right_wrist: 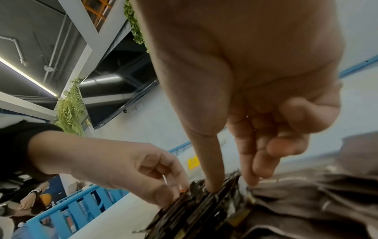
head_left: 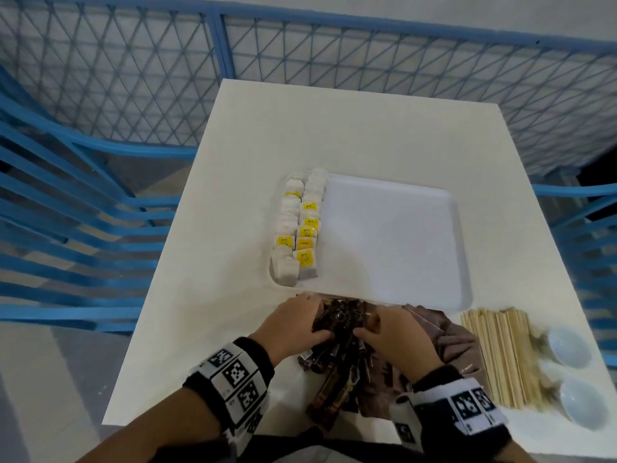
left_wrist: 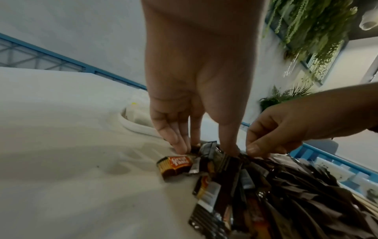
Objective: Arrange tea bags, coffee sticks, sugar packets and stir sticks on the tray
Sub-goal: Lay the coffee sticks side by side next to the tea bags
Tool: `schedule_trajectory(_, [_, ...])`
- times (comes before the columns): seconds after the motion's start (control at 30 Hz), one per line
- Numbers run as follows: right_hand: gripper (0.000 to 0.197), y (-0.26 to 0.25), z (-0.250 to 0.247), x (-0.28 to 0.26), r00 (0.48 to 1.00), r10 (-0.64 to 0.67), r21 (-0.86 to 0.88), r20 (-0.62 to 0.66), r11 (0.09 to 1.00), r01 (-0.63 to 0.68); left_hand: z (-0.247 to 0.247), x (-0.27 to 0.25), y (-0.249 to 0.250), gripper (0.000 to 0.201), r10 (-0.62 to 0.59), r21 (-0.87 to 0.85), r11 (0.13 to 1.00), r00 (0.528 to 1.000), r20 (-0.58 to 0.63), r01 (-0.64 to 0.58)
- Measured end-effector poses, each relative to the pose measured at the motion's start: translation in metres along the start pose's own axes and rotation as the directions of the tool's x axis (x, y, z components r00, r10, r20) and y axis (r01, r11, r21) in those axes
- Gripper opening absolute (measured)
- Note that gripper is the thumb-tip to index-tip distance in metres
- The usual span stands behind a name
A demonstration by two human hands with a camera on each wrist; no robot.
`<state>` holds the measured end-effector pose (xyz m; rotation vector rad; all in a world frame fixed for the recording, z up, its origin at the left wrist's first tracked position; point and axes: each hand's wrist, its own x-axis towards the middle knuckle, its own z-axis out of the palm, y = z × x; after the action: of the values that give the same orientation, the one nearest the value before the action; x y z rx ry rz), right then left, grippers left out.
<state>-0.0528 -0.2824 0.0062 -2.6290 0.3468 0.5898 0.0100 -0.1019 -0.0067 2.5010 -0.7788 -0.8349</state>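
A pile of dark coffee sticks (head_left: 340, 369) lies on the white table just in front of the white tray (head_left: 394, 242). My left hand (head_left: 319, 324) and right hand (head_left: 365, 325) both pinch the far ends of a bunch of these sticks from either side. In the left wrist view the left fingers (left_wrist: 178, 143) and thumb close on the stick ends (left_wrist: 212, 160). The right thumb (right_wrist: 208, 179) presses into the bunch (right_wrist: 204, 208). Two rows of tea bags (head_left: 300, 228) fill the tray's left side. Brown sugar packets (head_left: 450, 335) and wooden stir sticks (head_left: 500, 355) lie to the right.
Two small white bowls (head_left: 569, 345) (head_left: 584, 404) stand at the table's right edge. A blue mesh fence (head_left: 133, 78) surrounds the table on the far side and both flanks. The tray's middle and right part is bare.
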Motion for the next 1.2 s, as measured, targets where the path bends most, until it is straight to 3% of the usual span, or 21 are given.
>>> schedule_trajectory(0.1, [0.037,0.000,0.007,0.008,0.997,0.017,-0.001,0.075,1.000,-0.017,0.006,0.003,0.005,0.033,-0.068,-0.024,0.997,0.998,-0.004,0.068])
schedule_trajectory(0.23, [0.020,0.004,0.008,0.012,0.993,0.042,0.079,0.111,0.996,-0.051,0.008,0.003,0.010,0.032,-0.139,-0.183,0.974,0.990,-0.004,0.136])
schedule_trajectory(0.33, [0.021,0.007,0.004,0.011,0.996,0.020,0.137,0.090,0.990,-0.033,0.006,-0.001,0.010,0.025,-0.173,-0.284,0.947,0.984,-0.048,0.152])
schedule_trajectory(0.47, [0.045,0.001,0.003,0.013,0.994,-0.016,0.064,0.108,0.998,0.009,0.000,-0.011,0.004,0.017,-0.201,-0.285,0.946,0.970,-0.137,0.156])
schedule_trajectory(0.53, [0.046,-0.003,0.004,0.014,0.993,-0.019,0.041,0.113,0.999,0.014,-0.003,-0.018,0.002,0.010,-0.212,-0.309,0.938,0.965,-0.157,0.156])
schedule_trajectory(0.63, [0.038,-0.007,0.002,0.013,0.993,-0.017,0.065,0.120,0.998,0.009,-0.008,-0.029,0.003,0.008,-0.237,-0.373,0.912,0.962,-0.133,0.172])
schedule_trajectory(0.73, [0.015,-0.005,-0.007,0.010,0.993,-0.017,0.109,0.118,0.994,0.004,-0.007,-0.034,0.004,0.009,-0.213,-0.363,0.914,0.975,-0.059,0.178])
schedule_trajectory(0.8, [0.016,0.000,-0.015,0.005,0.993,-0.012,0.133,0.118,0.991,-0.004,-0.003,-0.038,0.006,0.012,-0.168,-0.349,0.925,0.986,-0.015,0.152])
schedule_trajectory(0.93, [0.014,0.015,-0.029,-0.004,0.985,-0.064,0.116,0.163,0.992,0.045,0.008,-0.043,0.016,0.021,-0.034,-0.222,0.973,0.994,0.104,0.057])
schedule_trajectory(1.03, [0.017,0.025,-0.033,-0.010,0.971,-0.095,0.066,0.219,0.994,0.083,0.022,-0.041,0.027,0.033,0.042,-0.046,0.998,0.967,0.249,-0.032])
schedule_trajectory(1.2, [0.018,0.034,-0.030,-0.020,0.975,-0.111,0.160,0.193,0.984,0.080,0.041,-0.035,0.042,0.051,-0.042,0.274,0.961,0.956,0.292,-0.041])
